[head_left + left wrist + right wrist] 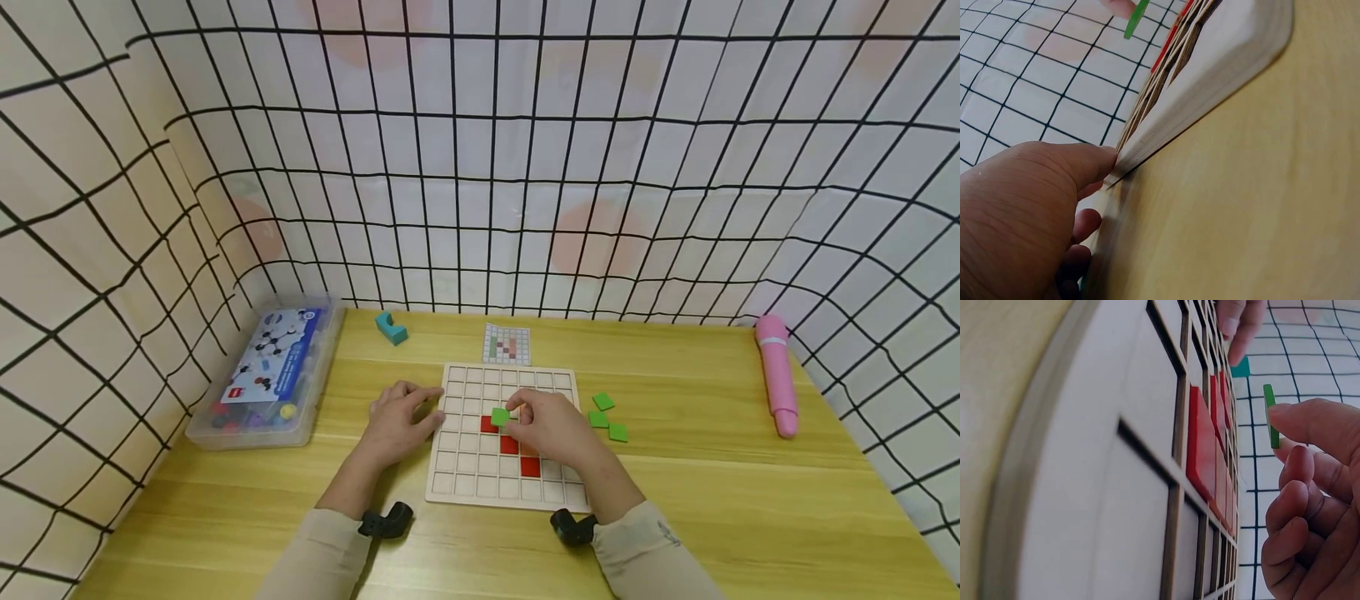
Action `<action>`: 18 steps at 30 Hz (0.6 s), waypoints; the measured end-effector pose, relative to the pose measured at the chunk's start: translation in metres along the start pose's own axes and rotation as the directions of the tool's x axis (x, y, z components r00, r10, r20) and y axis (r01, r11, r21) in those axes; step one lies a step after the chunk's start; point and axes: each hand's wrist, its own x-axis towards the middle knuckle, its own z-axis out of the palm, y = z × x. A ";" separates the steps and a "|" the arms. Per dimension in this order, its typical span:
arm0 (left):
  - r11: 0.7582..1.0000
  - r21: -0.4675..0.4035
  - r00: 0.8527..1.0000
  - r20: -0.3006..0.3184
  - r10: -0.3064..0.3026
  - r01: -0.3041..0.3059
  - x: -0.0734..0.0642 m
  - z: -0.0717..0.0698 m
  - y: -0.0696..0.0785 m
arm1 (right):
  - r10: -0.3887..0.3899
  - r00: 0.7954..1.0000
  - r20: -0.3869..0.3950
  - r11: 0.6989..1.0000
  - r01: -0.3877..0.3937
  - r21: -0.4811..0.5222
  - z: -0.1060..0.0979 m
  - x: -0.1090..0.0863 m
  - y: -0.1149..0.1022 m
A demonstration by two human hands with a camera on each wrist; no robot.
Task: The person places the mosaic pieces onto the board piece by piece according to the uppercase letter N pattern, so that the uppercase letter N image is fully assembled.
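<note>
A wooden grid board (465,481) lies on the table. Red tiles (530,467) sit in its cells in a slanting line, and orange tiles show partly behind my right hand. My right hand (553,425) pinches a green square tile (500,417) between thumb and forefinger. In the right wrist view that green tile (1271,417) stands on edge, raised above the board, with the other fingers curled. My left hand (401,421) touches the board's left edge with thumb and forefinger, its thumb (1088,164) right at the edge in the left wrist view.
Three loose green tiles (597,419) lie right of the board. Behind it lies a printed grid card (506,345). A teal L-shaped block (391,328) and a clear plastic box (318,392) are at left. A pink stick-shaped thing (777,375) lies far right, before a black-lined wall.
</note>
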 end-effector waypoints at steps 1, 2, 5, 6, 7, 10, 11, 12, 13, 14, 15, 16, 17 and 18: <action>1.000 -0.002 1.000 0.000 0.003 -0.003 0.000 0.000 0.000 | 0.003 1.000 0.002 1.000 -0.003 -0.009 0.001 0.002 -0.001; 1.000 -0.003 1.000 0.000 0.003 -0.003 0.000 0.000 0.000 | 0.002 1.000 0.003 1.000 -0.002 -0.016 0.001 0.003 -0.002; 1.000 0.001 1.000 0.007 -0.002 0.001 0.000 0.000 0.000 | 0.005 1.000 0.010 0.999 -0.005 -0.038 0.003 0.008 -0.005; 1.000 0.002 1.000 0.009 -0.003 0.003 0.000 0.000 0.000 | 0.006 1.000 0.013 0.999 -0.005 -0.039 0.003 0.010 -0.006; 1.000 0.003 1.000 0.011 -0.005 0.005 0.000 0.000 0.000 | 0.005 1.000 0.017 0.999 -0.005 -0.042 0.003 0.011 -0.008; 1.000 0.007 1.000 0.009 -0.010 0.010 0.001 0.000 0.000 | -0.002 0.999 0.032 0.999 0.004 -0.046 0.004 0.017 -0.012; 1.000 0.010 1.000 0.007 -0.011 0.011 0.001 -0.001 0.001 | -0.006 0.999 0.038 0.999 0.007 -0.046 0.004 0.019 -0.013; 1.000 0.011 1.000 0.007 -0.013 0.013 0.001 -0.001 0.001 | -0.010 0.999 0.043 0.999 0.012 -0.049 0.004 0.020 -0.015; 1.000 0.012 1.000 0.007 -0.014 0.014 0.001 -0.001 0.001 | -0.015 0.999 0.048 0.998 0.018 -0.053 0.004 0.022 -0.016; 1.000 0.013 1.000 0.008 -0.015 0.015 0.001 -0.001 0.001 | -0.017 0.999 0.051 0.998 0.020 -0.058 0.005 0.024 -0.018; 1.000 0.013 1.000 0.007 -0.014 0.014 0.001 -0.001 0.002 | -0.019 0.998 0.054 0.998 0.023 -0.066 0.005 0.025 -0.020; 1.000 0.015 1.000 0.007 -0.013 0.013 0.001 -0.001 0.002 | -0.022 0.998 0.057 0.997 0.026 -0.071 0.005 0.027 -0.021; 1.000 0.015 1.000 0.006 -0.011 0.011 0.001 -0.001 0.002 | -0.026 0.998 0.059 0.997 0.030 -0.078 0.006 0.028 -0.023; 1.000 0.015 1.000 0.004 -0.008 0.008 0.000 -0.001 0.002 | -0.025 0.998 0.061 0.996 0.030 -0.078 0.006 0.029 -0.024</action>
